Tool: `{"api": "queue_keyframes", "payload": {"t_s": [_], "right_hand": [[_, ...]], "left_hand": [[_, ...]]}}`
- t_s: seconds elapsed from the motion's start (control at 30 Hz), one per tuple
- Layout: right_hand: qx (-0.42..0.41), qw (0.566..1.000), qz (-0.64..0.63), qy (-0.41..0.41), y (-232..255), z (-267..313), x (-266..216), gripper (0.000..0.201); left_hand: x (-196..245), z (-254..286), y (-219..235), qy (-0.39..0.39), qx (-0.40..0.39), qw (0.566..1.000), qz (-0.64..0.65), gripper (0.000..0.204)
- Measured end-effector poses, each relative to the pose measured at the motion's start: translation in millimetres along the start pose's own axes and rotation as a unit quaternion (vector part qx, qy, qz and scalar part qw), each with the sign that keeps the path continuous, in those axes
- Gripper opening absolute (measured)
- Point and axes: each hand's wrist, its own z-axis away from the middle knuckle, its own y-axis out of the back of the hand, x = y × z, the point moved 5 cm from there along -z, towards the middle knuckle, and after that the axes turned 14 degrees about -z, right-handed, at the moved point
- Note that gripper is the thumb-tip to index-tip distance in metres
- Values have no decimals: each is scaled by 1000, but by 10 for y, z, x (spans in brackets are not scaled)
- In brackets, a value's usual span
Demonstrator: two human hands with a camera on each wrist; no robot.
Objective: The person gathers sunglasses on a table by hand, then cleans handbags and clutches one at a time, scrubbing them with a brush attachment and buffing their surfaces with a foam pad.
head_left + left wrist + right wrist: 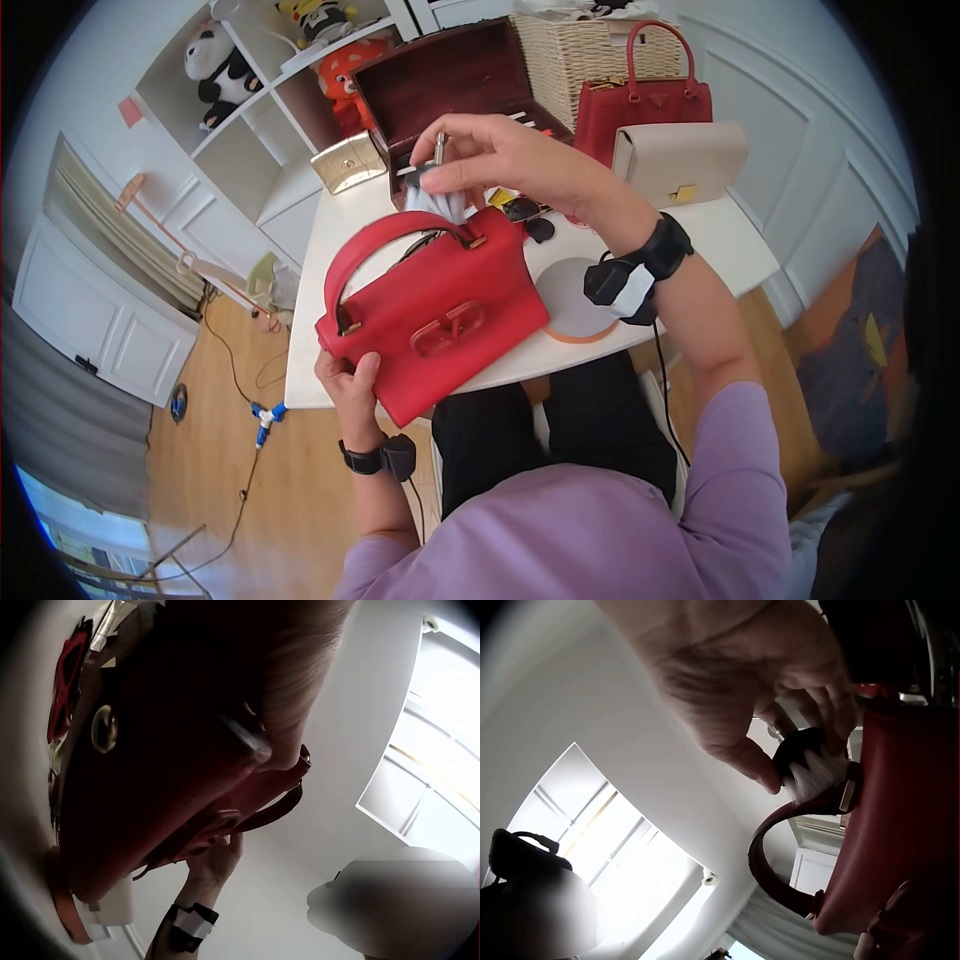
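Observation:
A red handbag (455, 310) with a raised handle is tilted over the near edge of the white table. My left hand (350, 390) grips its lower left side, thumb on the front. Above the bag's far side, my right hand (490, 155) pinches a small black-and-white fluffy item (435, 195) with a metal piece. In the right wrist view, this fluffy item (814, 769) hangs between thumb and fingers beside the handle (761, 859). The bag's inside is hidden.
On the white table (750, 262) stand an open dark red box (445, 80), a gold purse (348, 163), a cream bag (680, 160), another red handbag (640, 110) and a wicker basket (565, 60). Sunglasses (522, 209) and a grey round disc (575, 300) lie behind and right of the tilted bag.

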Motion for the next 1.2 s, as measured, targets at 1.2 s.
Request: {"api": "queue_keyframes", "payload": {"t_s": [1.2], "right_hand": [[-393,906,141,-64,-1539,-245,688,42]], "left_hand": [[698,807,-1,-477,-70,778,-403,31]]}}
